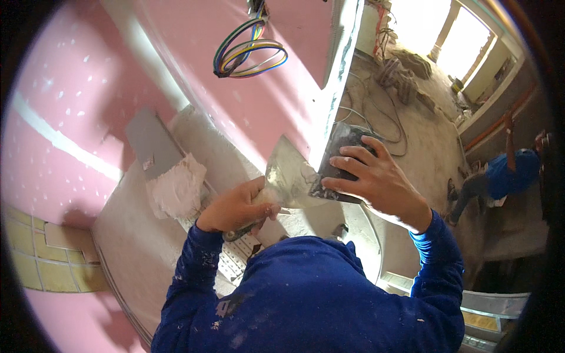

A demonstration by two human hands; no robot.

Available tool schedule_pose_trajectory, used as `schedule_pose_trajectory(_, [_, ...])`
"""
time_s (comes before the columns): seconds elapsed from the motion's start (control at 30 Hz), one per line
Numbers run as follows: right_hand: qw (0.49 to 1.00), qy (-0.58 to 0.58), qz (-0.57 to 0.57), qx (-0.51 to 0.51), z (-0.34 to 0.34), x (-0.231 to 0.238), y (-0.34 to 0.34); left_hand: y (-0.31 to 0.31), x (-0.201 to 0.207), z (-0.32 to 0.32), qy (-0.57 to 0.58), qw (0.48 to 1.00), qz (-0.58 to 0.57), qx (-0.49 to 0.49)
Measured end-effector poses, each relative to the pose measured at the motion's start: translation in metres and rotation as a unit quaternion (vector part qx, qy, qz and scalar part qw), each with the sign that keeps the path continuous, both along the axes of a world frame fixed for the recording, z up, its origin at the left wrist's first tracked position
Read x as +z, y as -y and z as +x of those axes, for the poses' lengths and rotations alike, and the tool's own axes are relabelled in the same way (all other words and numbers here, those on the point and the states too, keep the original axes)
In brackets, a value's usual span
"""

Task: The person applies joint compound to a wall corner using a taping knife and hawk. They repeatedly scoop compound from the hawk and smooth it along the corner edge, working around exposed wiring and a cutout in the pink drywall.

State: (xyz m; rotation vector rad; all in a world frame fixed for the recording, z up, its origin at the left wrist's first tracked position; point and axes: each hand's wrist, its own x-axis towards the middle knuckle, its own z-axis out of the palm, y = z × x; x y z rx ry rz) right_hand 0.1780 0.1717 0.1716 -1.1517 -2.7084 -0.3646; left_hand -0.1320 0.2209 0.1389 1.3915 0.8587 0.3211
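Beside a pink wall (182, 29), holds scraper (288, 173) and black plate (341, 144) close together.
Clamps left grip (237, 206) on the scraper, right grip (384, 179) on the black plate.

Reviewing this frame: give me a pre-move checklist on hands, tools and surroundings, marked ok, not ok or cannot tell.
1. Left hand holding the broad putty knife: ok.
2. Right hand on the black rectangular tool: ok, fingers across its face.
3. Putty knife blade clean: not ok, smeared with residue.
4. Tools touching each other: cannot tell, they overlap in view.
5. Looped wires apart from both hands: ok.
6. Co-worker away from the tools: ok, off to the right.
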Motion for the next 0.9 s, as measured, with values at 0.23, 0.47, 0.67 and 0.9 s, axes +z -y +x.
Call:
schedule_pose_trajectory(0.23, [0.754, -0.576, -0.291, -0.124, 0.063, -0.018, -0.031, 0.007, -0.003, -0.039, 0.154, 0.974, 0.023, 0.165])
schedule_pose_trajectory(0.47, [0.812, -0.583, -0.028, -0.009, 0.072, 0.019, -0.069, 0.024, -0.013, -0.054, 0.085, 0.981, -0.005, 0.174])
schedule_pose_trajectory(0.67, [0.902, -0.325, 0.278, -0.06, 0.029, 0.045, -0.115, 0.031, -0.013, -0.062, 0.132, 0.972, -0.008, 0.196])
schedule_pose_trajectory(0.9, [0.885, -0.309, 0.326, -0.123, 0.01, 0.016, -0.151, 0.042, -0.018, -0.077, 0.102, 0.967, -0.01, 0.234])
